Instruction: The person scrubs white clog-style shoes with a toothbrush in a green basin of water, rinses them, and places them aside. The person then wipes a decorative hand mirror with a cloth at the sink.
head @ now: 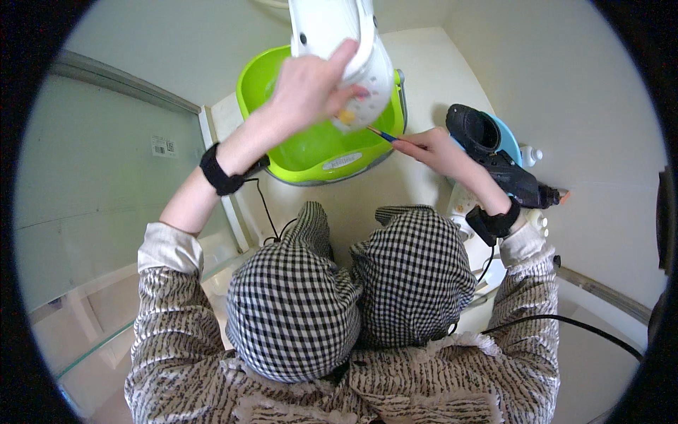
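Over the lime-green bucket, my left hand grips a white foam clog with holes and colourful charms on its toe. The clog is tilted, toe towards me, and slightly blurred. Between the fingers of my right hand is a slim brush with a blue handle. Its tip meets the edge of the clog's toe in the picture; whether it touches cannot be told. Part of the bucket's inside is hidden behind the clog and my left hand.
To the right, a pair of black clogs rests on a light-blue basin. White bottles stand by the wall. My checked-cloth knees are below the bucket. A black cable runs at the right, and a glass panel stands left.
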A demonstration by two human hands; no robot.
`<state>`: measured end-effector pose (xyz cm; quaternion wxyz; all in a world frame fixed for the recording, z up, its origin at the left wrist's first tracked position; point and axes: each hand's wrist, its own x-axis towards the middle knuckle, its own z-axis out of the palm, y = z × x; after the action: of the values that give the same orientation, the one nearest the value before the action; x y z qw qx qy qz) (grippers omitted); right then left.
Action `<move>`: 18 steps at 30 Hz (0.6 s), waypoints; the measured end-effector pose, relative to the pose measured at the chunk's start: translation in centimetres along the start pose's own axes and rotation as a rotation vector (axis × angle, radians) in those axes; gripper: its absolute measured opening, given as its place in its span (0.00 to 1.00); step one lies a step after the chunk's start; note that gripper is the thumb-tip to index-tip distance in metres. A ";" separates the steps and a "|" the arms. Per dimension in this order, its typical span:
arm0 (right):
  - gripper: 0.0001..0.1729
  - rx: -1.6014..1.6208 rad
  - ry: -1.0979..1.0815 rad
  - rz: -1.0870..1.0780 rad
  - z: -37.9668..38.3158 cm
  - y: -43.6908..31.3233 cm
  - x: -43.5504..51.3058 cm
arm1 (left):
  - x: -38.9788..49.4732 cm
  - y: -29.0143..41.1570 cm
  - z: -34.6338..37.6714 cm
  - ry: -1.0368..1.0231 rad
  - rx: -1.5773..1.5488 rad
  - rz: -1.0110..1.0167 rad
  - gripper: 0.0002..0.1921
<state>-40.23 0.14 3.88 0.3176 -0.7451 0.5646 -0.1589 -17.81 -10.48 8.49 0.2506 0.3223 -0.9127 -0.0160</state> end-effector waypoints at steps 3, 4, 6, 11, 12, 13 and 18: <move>0.12 -0.036 0.148 -0.073 0.1 2.1 -0.7 | -1.0 1.4 -0.4 0.132 0.106 0.068 0.27; 0.12 -0.075 0.278 -0.149 0.3 2.7 -0.9 | -1.0 1.8 -0.5 0.172 0.180 0.134 0.26; 0.12 -0.172 0.349 -0.229 0.9 3.5 -1.2 | -1.5 3.0 -0.4 0.240 0.245 0.328 0.18; 0.26 0.888 0.398 0.058 3.1 4.6 -1.3 | -1.6 5.0 0.0 0.584 0.120 0.690 0.12; 0.22 0.577 0.437 0.004 3.2 4.7 -1.2 | -1.6 5.0 -0.2 0.562 0.120 0.689 0.11; 0.18 0.269 0.462 -0.045 3.3 4.6 -1.1 | -1.7 4.9 -0.4 0.535 0.118 0.682 0.11; 0.10 -0.007 0.404 -0.042 2.8 3.9 -1.5 | -1.6 4.1 -1.4 0.447 0.086 0.594 0.10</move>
<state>-41.95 1.80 -0.63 0.1919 -0.7108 0.6017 -0.3097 -18.43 -6.10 9.77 0.4235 0.0494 -0.8891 0.1666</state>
